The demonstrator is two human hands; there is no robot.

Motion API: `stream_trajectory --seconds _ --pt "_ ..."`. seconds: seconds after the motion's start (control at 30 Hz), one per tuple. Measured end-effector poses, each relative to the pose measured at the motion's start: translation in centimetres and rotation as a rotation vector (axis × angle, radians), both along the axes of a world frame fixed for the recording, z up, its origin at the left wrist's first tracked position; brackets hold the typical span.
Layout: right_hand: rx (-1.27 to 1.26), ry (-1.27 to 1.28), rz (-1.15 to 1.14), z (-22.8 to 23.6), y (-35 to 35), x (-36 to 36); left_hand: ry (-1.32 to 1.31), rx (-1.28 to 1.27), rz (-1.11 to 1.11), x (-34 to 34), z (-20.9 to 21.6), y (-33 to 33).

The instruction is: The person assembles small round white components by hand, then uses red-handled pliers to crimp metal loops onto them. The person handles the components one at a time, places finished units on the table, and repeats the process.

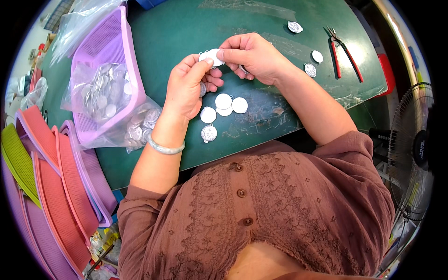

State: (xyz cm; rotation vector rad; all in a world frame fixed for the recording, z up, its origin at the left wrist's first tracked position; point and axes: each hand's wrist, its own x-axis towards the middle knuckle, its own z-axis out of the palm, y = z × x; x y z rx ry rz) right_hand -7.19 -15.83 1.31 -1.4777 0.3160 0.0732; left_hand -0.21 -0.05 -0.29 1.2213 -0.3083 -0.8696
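My left hand and my right hand meet above the green table, fingertips pinched on pale silver round pendants with small loops at the rim. The pieces between the fingers overlap, so where one ends is hard to tell. Another pendant is tucked against the left palm. Under the right fingers the edge of one more pendant shows. Just below the hands lie several loose pendants, some overlapping. The nearest pendant has its embossed face up.
Red-handled pliers lie at the right, jaws pointing away. Several pendants are scattered beside them. A purple basket at left holds a clear bag of pendants. Stacked coloured baskets flank the table; a fan stands right.
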Motion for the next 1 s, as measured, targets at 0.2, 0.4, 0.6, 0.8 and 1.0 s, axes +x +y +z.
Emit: stream_trajectory --seconds 0.2,0.4,0.6,0.8,1.0 --pt "-0.011 0.003 0.016 -0.1 0.1 0.0 0.066 0.010 -0.031 0.2 -0.3 0.0" --pt "-0.352 -0.223 0.001 -0.8 0.7 0.0 0.526 -0.302 0.165 1.2 -1.1 -0.3" --pt "-0.719 -0.450 0.254 -1.0 2.7 -0.4 0.595 -0.405 0.097 1.0 -1.0 -0.1" --pt "-0.284 -0.187 0.114 -0.5 1.6 -0.2 0.433 -0.403 0.107 1.3 -1.4 0.0" --pt "0.045 0.001 0.015 0.6 0.5 -0.2 0.256 -0.320 0.205 0.9 -0.8 0.0"
